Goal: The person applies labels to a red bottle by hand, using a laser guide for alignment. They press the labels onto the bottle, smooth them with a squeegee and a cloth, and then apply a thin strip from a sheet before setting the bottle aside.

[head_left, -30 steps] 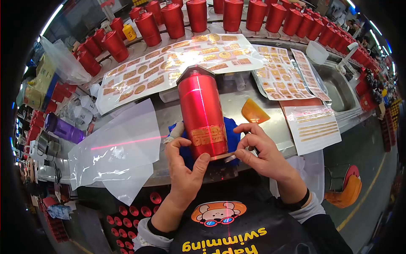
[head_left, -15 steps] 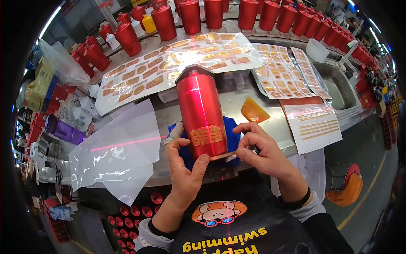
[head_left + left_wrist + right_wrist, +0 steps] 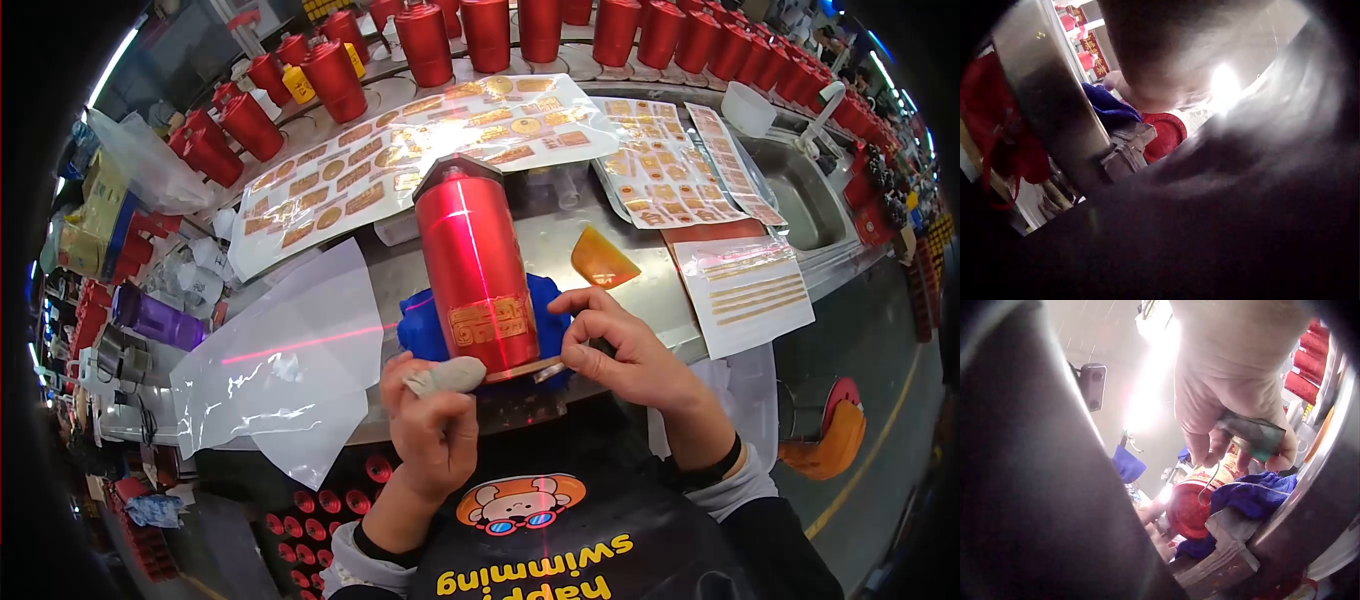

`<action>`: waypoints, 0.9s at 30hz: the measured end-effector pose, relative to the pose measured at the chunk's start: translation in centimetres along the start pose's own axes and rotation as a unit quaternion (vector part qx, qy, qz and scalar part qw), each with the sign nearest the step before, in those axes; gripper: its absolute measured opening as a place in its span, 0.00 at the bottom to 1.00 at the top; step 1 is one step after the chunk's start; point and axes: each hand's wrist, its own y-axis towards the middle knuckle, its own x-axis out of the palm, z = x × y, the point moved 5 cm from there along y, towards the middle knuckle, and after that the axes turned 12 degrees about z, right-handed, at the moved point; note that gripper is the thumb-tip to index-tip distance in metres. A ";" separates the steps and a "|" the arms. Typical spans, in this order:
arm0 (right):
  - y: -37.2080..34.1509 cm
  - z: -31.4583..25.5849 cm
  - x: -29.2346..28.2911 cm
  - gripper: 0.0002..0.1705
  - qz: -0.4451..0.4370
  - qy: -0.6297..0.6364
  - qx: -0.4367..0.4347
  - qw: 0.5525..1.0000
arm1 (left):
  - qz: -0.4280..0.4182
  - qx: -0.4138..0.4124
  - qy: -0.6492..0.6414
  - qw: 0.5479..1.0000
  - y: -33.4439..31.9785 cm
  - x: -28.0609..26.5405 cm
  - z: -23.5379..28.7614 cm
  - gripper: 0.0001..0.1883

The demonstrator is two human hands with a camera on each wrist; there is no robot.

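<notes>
A red metal canister (image 3: 470, 240) with a gold patterned decal (image 3: 490, 322) lies tilted on a blue cloth (image 3: 425, 325), its base toward the person. My left hand (image 3: 430, 440) is at the canister's lower left. One finger, in a whitish cover (image 3: 447, 377), points straight across the base edge; the others are bent. With my right hand (image 3: 630, 355) I pinch a thin metal tool (image 3: 1202, 497) whose curved tip is at the canister's base rim (image 3: 1188, 515). A dark, greenish-tinged piece (image 3: 1260, 439) sits inside the same fingers. The left wrist view shows the red base (image 3: 1165, 134) past the hand.
Sheets of gold decals (image 3: 340, 195) lie behind the canister, with a strip sheet (image 3: 755, 300) at right. An amber scraper (image 3: 603, 260) rests on the steel table. Clear film (image 3: 285, 370) lies left; a sink (image 3: 800, 205) is far right. Red canisters (image 3: 430, 45) line the back.
My left hand has let go of the canister's side and drawn back, its covered finger now across the lower edge. The back row of canisters has shifted right. My right hand has barely moved.
</notes>
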 end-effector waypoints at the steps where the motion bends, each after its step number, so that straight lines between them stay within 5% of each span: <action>1: 0.1 0.0 0.0 0.10 -0.006 0.002 0.001 1.000 | -0.009 0.030 0.015 0.999 0.2 0.1 0.3 0.11; 15: 0.2 0.4 -0.4 0.11 -0.063 0.078 0.049 0.994 | -0.160 0.257 0.060 0.951 2.1 2.2 2.1 0.22; 21: 0.5 0.7 -0.4 0.12 -0.060 0.061 0.010 0.996 | -0.146 0.260 0.025 0.954 1.8 2.6 1.3 0.22; 25: 0.7 1.1 -0.4 0.13 -0.061 0.056 0.007 0.997 | -0.049 0.202 0.004 0.978 0.7 2.0 -0.1 0.17; 27: 0.7 1.2 -0.3 0.12 -0.066 0.060 0.023 0.996 | -0.080 0.237 0.029 0.968 1.1 1.9 0.6 0.18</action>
